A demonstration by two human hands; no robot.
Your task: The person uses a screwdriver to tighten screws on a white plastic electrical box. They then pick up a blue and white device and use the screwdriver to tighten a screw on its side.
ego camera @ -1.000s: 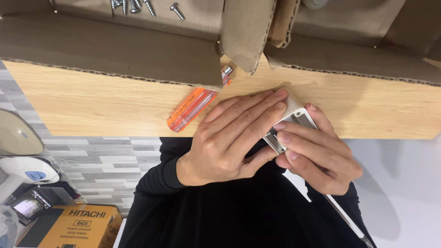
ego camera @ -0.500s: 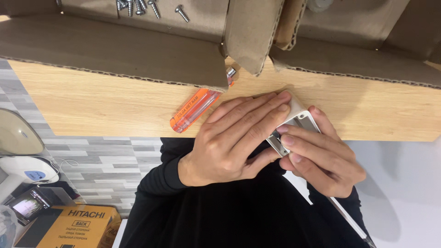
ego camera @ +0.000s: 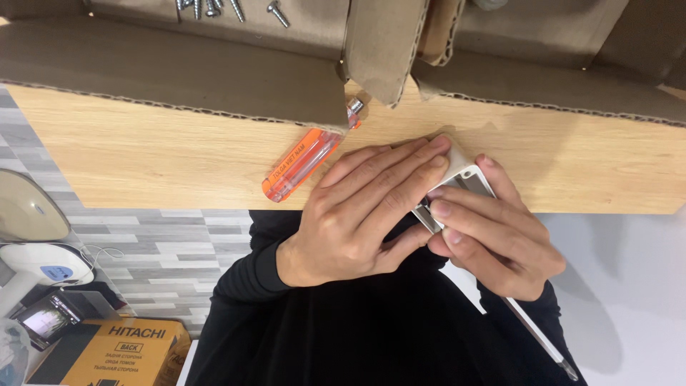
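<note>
Wooden tabletop [ego camera: 143, 154] runs across view, cardboard box flaps [ego camera: 179, 78] along far edge, loose screws [ego camera: 214, 8] on flap. Grey striped floor below.

Small white plastic box [ego camera: 464, 171] sits at near table edge, between both hands, long axis angled from upper left to lower right. Left hand [ego camera: 357, 214] lies flat over box top, fingers extended, pressing down. Right hand [ego camera: 493, 239] curls around box's lower side, fingertips pinching edge. Both hands touching box; neither nearer.

Orange-handled screwdriver [ego camera: 304, 166] rests just left of left hand, untouched, tip under flap.
</note>
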